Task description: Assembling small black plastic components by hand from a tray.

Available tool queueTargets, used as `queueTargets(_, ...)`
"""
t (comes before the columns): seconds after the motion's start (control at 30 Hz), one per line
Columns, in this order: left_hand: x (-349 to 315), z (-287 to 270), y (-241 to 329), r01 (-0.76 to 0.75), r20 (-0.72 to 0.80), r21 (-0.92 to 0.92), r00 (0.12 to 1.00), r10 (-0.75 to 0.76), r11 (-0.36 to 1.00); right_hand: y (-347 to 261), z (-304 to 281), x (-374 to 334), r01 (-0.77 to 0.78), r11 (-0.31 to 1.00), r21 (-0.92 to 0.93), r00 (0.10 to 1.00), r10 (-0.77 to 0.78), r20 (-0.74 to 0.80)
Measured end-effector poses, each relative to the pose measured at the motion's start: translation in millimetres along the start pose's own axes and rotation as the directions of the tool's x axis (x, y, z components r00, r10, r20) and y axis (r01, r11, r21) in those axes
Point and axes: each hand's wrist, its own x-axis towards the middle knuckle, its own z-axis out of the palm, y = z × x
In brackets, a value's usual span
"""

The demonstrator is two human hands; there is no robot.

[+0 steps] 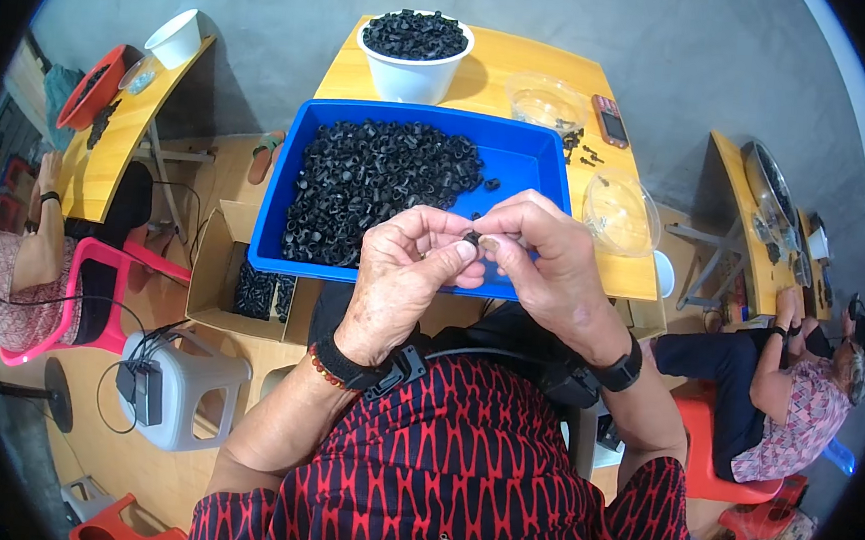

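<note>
Over the near edge of a blue tray (pixel 525 166), my two hands meet with their fingertips almost touching. Between the thumb and fingers of my left hand (pixel 408 268) is a small black plastic part (pixel 472 238). My right hand (pixel 549 253) pinches at the same spot; whether it grips that part or another tiny piece is hidden by the fingers. A heap of small black ring-like parts (pixel 378 186) fills the tray's left and middle, and a few lie loose toward its right.
Behind the tray stands a white bucket (pixel 411 80) heaped with black parts. Clear plastic bowls (pixel 622 215), a phone (pixel 610 122) and loose black pieces (pixel 589 156) lie on the table's right. A cardboard box (pixel 212 290) sits below left. People work at side tables left and right.
</note>
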Motion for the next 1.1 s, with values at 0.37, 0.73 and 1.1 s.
queueTargets(0.37, 1, -3, -3, 0.026, 0.022, -0.049, 0.999, -0.025, 0.998, 5, 5, 1, 0.132, 0.989, -0.072, 0.991, -0.133, -0.012)
queueTargets(0.73, 2, -4, -3, 0.033, 0.041, -0.046, 0.999, -0.031, 0.998, -21, -6, 4, -0.029, 0.978, -0.207, 0.977, 0.071, 0.202)
queueTargets(1.1, -1, -3, -4, -0.014, 0.033, 0.055, 0.999, 0.012, 0.998, -17, 1, 5, 0.083, 0.874, -0.479, 0.958, 0.062, 0.28)
